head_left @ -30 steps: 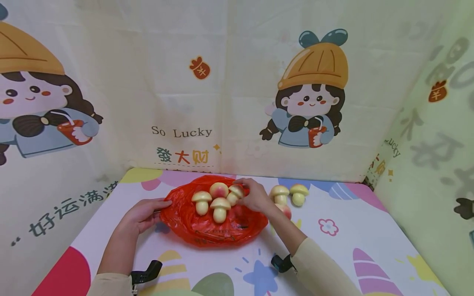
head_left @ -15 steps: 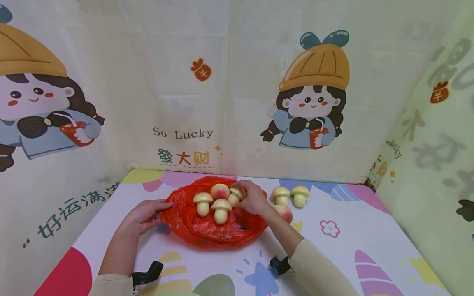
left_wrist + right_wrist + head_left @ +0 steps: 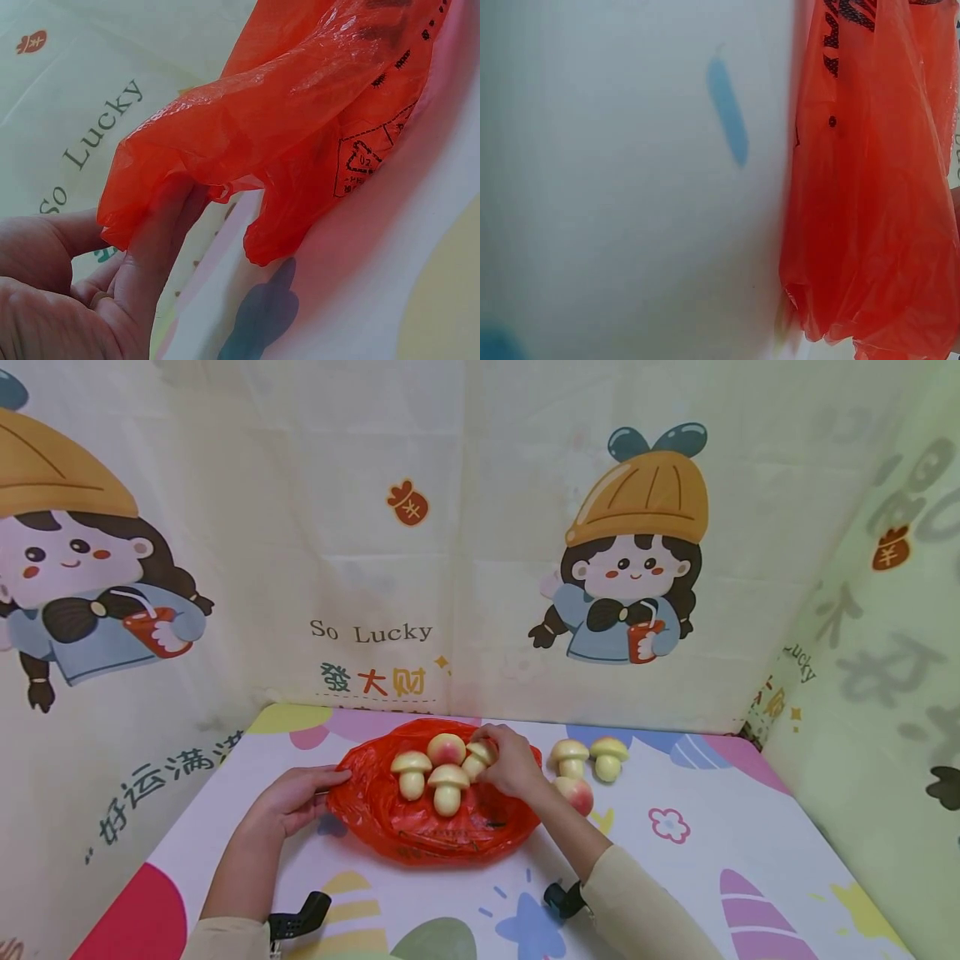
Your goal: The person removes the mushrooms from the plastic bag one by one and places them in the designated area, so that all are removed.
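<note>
A red plastic bag (image 3: 420,843) lies spread open on the table. My left hand (image 3: 292,797) pinches the left side of its rim, with the thumb and fingers on the film in the left wrist view (image 3: 142,277). Inside the bag are two toy mushrooms (image 3: 447,800) standing apart from my hands and a round toy peach (image 3: 446,749) with a pink blush. My right hand (image 3: 513,764) reaches in over the right rim and holds a third toy mushroom (image 3: 477,763) by its cap and side. In the right wrist view the bag (image 3: 870,195) hides nearly all of that hand.
To the right of the bag, two more toy mushrooms (image 3: 570,758) and another toy peach (image 3: 574,796) sit on the patterned tabletop (image 3: 720,827). A printed cloth (image 3: 487,568) hangs behind and at both sides. Black wrist cameras (image 3: 300,917) are strapped to both forearms.
The hands, the bag and its contents keep almost the same places. Only the head view shifts slightly.
</note>
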The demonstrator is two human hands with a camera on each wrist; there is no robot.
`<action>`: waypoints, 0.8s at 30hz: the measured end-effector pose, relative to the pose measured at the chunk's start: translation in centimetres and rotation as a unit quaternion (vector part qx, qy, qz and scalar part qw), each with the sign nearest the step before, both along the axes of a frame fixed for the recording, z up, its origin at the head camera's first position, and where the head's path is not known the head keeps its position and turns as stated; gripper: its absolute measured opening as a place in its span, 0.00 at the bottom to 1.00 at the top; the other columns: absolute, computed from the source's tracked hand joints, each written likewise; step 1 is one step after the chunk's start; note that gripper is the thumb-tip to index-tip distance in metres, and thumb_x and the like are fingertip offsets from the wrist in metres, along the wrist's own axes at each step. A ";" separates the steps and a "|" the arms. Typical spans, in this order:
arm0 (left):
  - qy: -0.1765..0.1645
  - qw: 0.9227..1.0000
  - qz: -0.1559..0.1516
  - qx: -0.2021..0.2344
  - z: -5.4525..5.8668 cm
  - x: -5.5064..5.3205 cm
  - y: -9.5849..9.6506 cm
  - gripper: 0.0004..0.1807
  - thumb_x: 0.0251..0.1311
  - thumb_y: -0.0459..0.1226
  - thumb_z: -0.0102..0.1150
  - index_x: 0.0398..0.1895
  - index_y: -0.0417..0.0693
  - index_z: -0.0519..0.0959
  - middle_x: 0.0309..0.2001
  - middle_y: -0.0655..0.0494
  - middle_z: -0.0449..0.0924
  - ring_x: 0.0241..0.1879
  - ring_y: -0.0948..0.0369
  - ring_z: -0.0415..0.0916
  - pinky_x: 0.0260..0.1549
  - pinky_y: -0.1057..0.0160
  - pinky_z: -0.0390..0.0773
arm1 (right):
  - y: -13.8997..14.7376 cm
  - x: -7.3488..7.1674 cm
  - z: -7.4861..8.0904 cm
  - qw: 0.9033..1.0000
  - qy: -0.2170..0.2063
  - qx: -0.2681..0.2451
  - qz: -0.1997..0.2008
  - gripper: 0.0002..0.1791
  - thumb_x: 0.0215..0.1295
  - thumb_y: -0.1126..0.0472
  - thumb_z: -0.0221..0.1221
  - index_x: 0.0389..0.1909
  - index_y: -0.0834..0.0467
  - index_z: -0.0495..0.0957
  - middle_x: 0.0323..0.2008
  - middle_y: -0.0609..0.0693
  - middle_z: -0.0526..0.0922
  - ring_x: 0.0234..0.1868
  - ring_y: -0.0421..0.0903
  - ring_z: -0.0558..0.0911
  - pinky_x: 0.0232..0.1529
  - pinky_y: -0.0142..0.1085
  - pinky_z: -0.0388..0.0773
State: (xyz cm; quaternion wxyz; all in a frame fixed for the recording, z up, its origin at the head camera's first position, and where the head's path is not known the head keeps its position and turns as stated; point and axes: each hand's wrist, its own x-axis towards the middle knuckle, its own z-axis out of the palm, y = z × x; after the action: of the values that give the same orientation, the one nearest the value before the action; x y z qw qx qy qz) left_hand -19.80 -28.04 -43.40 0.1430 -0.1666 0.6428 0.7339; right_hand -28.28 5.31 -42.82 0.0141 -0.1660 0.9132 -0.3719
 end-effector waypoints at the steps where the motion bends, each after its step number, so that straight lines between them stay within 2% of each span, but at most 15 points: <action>1: 0.000 1.000 0.001 0.000 0.0 0.0 0.0 0.36 0.73 0.41 0.62 0.78 0.36 0.62 0.43 0.57 0.87 0.41 0.61 0.88 0.46 0.63 0.88 | 0.0 0.0 -0.1 1.000 0.003 -0.001 -0.001 0.29 0.50 0.70 0.78 0.53 0.50 0.82 0.55 0.52 0.81 0.58 0.54 0.78 0.57 0.51 0.86; 9: -0.001 1.000 0.001 -0.005 0.2 0.0 0.2 0.36 0.73 0.41 0.62 0.78 0.36 0.62 0.43 0.57 0.87 0.41 0.61 0.88 0.46 0.62 0.88 | 0.1 -0.2 -0.2 1.000 0.022 0.010 0.006 0.29 0.48 0.66 0.80 0.52 0.50 0.81 0.52 0.52 0.81 0.55 0.53 0.79 0.58 0.49 0.85; 16: -0.005 1.000 0.002 -0.002 0.2 -0.1 0.1 0.37 0.72 0.41 0.63 0.79 0.37 0.62 0.43 0.57 0.87 0.41 0.61 0.88 0.46 0.63 0.88 | -0.2 -0.3 -0.3 0.999 0.026 0.018 0.010 0.30 0.46 0.65 0.81 0.51 0.52 0.79 0.49 0.52 0.80 0.51 0.51 0.79 0.53 0.47 0.87; 24: -0.006 1.000 0.001 0.001 0.2 -0.2 0.2 0.37 0.73 0.41 0.63 0.79 0.36 0.62 0.43 0.57 0.87 0.40 0.61 0.89 0.46 0.62 0.89 | -0.1 -0.4 -0.3 0.999 0.025 0.019 0.006 0.30 0.46 0.64 0.81 0.51 0.52 0.79 0.49 0.52 0.80 0.49 0.50 0.78 0.52 0.45 0.87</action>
State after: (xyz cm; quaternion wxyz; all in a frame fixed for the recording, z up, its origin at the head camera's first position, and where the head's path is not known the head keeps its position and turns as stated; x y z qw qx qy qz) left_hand -19.98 -27.83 -43.21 0.1460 -0.1714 0.6413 0.7335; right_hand -28.64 5.18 -43.13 -0.0035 -0.1808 0.9193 -0.3496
